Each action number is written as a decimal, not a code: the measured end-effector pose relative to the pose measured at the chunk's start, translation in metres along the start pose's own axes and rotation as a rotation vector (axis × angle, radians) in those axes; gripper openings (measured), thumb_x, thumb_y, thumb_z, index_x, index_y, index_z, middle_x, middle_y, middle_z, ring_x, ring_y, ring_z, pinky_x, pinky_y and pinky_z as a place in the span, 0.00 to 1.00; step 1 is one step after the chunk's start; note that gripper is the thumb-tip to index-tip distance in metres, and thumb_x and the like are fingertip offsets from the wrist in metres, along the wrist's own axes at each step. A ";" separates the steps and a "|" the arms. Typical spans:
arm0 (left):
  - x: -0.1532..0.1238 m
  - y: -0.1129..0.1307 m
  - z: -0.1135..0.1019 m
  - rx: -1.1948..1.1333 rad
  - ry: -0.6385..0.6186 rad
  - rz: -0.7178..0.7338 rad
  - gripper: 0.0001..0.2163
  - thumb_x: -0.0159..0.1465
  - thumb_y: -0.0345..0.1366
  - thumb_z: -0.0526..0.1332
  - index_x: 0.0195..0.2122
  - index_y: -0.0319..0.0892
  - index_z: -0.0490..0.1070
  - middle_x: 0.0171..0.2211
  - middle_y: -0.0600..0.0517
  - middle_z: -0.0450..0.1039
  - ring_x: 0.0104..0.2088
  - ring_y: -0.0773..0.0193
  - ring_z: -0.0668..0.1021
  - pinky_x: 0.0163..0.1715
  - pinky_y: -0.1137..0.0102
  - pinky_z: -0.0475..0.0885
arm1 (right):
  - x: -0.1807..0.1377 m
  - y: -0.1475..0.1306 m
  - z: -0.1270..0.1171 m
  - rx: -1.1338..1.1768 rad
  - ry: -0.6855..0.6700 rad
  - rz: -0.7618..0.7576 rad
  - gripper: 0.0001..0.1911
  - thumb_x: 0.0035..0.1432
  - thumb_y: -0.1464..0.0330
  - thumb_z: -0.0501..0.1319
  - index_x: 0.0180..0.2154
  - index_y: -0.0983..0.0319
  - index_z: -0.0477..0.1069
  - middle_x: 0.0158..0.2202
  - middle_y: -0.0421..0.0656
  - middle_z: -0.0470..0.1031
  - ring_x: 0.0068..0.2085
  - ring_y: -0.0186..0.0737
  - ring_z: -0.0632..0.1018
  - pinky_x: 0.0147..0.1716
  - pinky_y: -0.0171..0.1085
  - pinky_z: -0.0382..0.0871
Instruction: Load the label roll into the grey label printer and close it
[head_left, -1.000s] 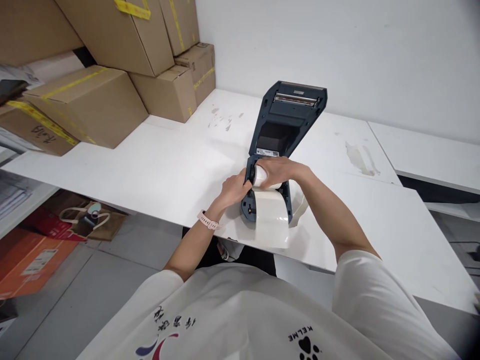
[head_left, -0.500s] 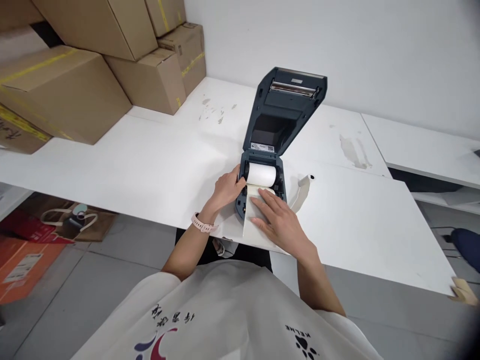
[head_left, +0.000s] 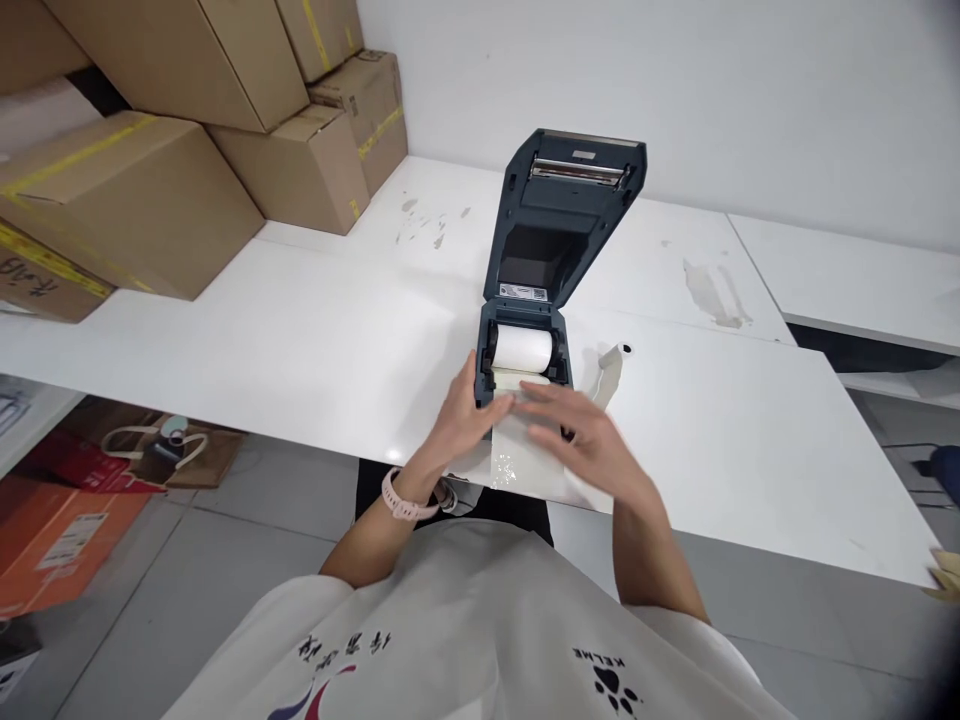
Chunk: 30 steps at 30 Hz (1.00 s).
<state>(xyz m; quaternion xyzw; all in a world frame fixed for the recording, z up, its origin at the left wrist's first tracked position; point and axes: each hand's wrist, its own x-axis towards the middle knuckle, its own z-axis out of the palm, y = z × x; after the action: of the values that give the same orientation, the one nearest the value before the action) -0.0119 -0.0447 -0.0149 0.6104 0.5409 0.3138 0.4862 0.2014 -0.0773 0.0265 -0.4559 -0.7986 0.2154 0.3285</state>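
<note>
A dark label printer (head_left: 525, 314) stands on the white table with its lid (head_left: 562, 220) tipped up. Inside it lies a roll of white labels (head_left: 523, 349). From the roll a pale label strip (head_left: 517, 440) runs out over the printer's front toward the table edge. My left hand (head_left: 466, 412) grips the printer's left side, its thumb reaching over the strip. Above the strip is my right hand (head_left: 589, 435), fingers apart and slightly blurred, holding nothing; whether its fingertips touch the strip I cannot tell. A small paper roll (head_left: 616, 352) with a loose tail lies right of the printer.
Cardboard boxes (head_left: 157, 200) are stacked at the table's back left. Behind the white table (head_left: 360, 330) rises a white wall. On the floor at left are a brown paper bag (head_left: 217, 455) and an orange box (head_left: 75, 550). A shelf unit (head_left: 877, 270) adjoins at right.
My right hand has lifted off the label strip and shifted slightly right. My left thumb has moved from the printer's left edge onto the strip. The printer's lid stays up.
</note>
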 end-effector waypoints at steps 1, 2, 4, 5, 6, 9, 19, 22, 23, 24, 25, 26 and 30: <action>-0.007 -0.003 0.003 -0.067 -0.029 -0.007 0.47 0.65 0.59 0.60 0.76 0.52 0.33 0.78 0.44 0.38 0.76 0.45 0.50 0.70 0.50 0.61 | 0.012 0.003 -0.012 0.033 0.137 0.009 0.17 0.68 0.59 0.62 0.55 0.36 0.74 0.60 0.32 0.77 0.62 0.52 0.77 0.63 0.54 0.73; -0.014 -0.006 0.006 -0.121 -0.052 -0.015 0.49 0.64 0.59 0.62 0.76 0.54 0.30 0.79 0.46 0.34 0.77 0.45 0.48 0.69 0.51 0.62 | 0.028 0.008 -0.026 0.054 0.309 0.032 0.14 0.68 0.59 0.61 0.54 0.39 0.76 0.58 0.35 0.79 0.61 0.50 0.78 0.63 0.52 0.72; -0.022 -0.007 0.008 -0.188 -0.069 -0.028 0.50 0.63 0.59 0.63 0.76 0.57 0.29 0.79 0.50 0.29 0.77 0.45 0.46 0.69 0.52 0.64 | 0.073 0.019 -0.055 0.046 0.579 0.067 0.20 0.71 0.55 0.57 0.60 0.47 0.72 0.63 0.41 0.74 0.66 0.49 0.73 0.68 0.50 0.66; -0.024 -0.006 0.008 -0.205 -0.078 -0.031 0.50 0.63 0.59 0.63 0.76 0.58 0.29 0.79 0.51 0.28 0.77 0.45 0.45 0.69 0.52 0.64 | 0.099 0.026 -0.068 0.100 0.609 0.087 0.26 0.72 0.52 0.53 0.66 0.50 0.65 0.68 0.42 0.68 0.70 0.48 0.68 0.70 0.50 0.61; -0.025 -0.004 0.008 -0.218 -0.084 -0.030 0.49 0.64 0.59 0.63 0.76 0.58 0.29 0.79 0.52 0.27 0.77 0.45 0.45 0.69 0.52 0.65 | 0.126 0.032 -0.079 0.167 0.594 0.117 0.31 0.73 0.50 0.49 0.71 0.53 0.56 0.74 0.41 0.57 0.74 0.48 0.61 0.71 0.50 0.57; -0.026 0.001 0.007 -0.241 -0.089 -0.019 0.48 0.64 0.59 0.62 0.75 0.58 0.30 0.79 0.53 0.26 0.77 0.45 0.49 0.68 0.53 0.66 | 0.187 0.042 -0.099 0.324 0.355 0.194 0.38 0.72 0.46 0.32 0.74 0.55 0.46 0.76 0.37 0.50 0.76 0.46 0.53 0.72 0.49 0.55; -0.022 -0.001 -0.015 -0.226 0.027 -0.031 0.38 0.69 0.65 0.38 0.76 0.57 0.30 0.79 0.50 0.36 0.77 0.52 0.50 0.71 0.55 0.61 | 0.047 0.000 -0.021 0.117 0.507 0.112 0.37 0.71 0.51 0.27 0.59 0.44 0.70 0.62 0.38 0.73 0.67 0.51 0.70 0.69 0.52 0.65; -0.017 0.012 -0.013 -0.240 0.048 -0.011 0.37 0.70 0.64 0.40 0.76 0.57 0.31 0.79 0.52 0.36 0.77 0.53 0.48 0.72 0.56 0.59 | 0.007 -0.006 0.014 -0.014 0.430 0.184 0.29 0.73 0.57 0.36 0.65 0.44 0.66 0.57 0.42 0.76 0.69 0.53 0.69 0.69 0.59 0.63; -0.015 0.017 -0.010 -0.251 0.039 -0.018 0.38 0.70 0.63 0.43 0.76 0.56 0.32 0.79 0.52 0.36 0.77 0.53 0.47 0.72 0.56 0.59 | 0.000 -0.006 0.023 -0.040 0.419 0.206 0.28 0.73 0.59 0.38 0.67 0.44 0.62 0.57 0.43 0.77 0.69 0.54 0.68 0.69 0.61 0.62; -0.014 0.021 -0.006 -0.271 0.027 -0.027 0.38 0.70 0.61 0.47 0.76 0.54 0.32 0.79 0.52 0.37 0.77 0.52 0.47 0.72 0.57 0.59 | -0.005 -0.006 0.031 -0.058 0.424 0.225 0.29 0.72 0.61 0.40 0.70 0.43 0.57 0.57 0.44 0.77 0.69 0.55 0.68 0.69 0.63 0.61; -0.013 0.025 -0.003 -0.299 0.016 -0.038 0.39 0.70 0.59 0.50 0.76 0.53 0.33 0.79 0.52 0.37 0.77 0.52 0.48 0.72 0.58 0.59 | -0.008 -0.005 0.037 -0.071 0.440 0.241 0.30 0.72 0.62 0.41 0.72 0.43 0.52 0.59 0.45 0.76 0.70 0.55 0.67 0.68 0.65 0.61; -0.013 0.027 0.000 -0.327 0.007 -0.050 0.40 0.70 0.57 0.53 0.76 0.52 0.33 0.79 0.52 0.38 0.77 0.52 0.49 0.72 0.59 0.60 | -0.010 -0.004 0.042 -0.084 0.447 0.254 0.32 0.71 0.63 0.41 0.74 0.43 0.45 0.63 0.44 0.72 0.71 0.56 0.65 0.68 0.65 0.61; -0.015 0.022 0.003 -0.407 -0.018 -0.108 0.44 0.68 0.50 0.60 0.76 0.45 0.32 0.78 0.48 0.39 0.76 0.55 0.53 0.71 0.64 0.61 | -0.016 0.007 0.052 -0.041 0.456 0.310 0.35 0.70 0.61 0.43 0.73 0.38 0.33 0.76 0.33 0.51 0.75 0.52 0.57 0.70 0.59 0.62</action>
<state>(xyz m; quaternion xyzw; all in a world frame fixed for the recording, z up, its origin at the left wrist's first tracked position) -0.0046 -0.0588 0.0067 0.4724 0.4940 0.3846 0.6204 0.1741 -0.0902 -0.0188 -0.6160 -0.6291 0.1387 0.4534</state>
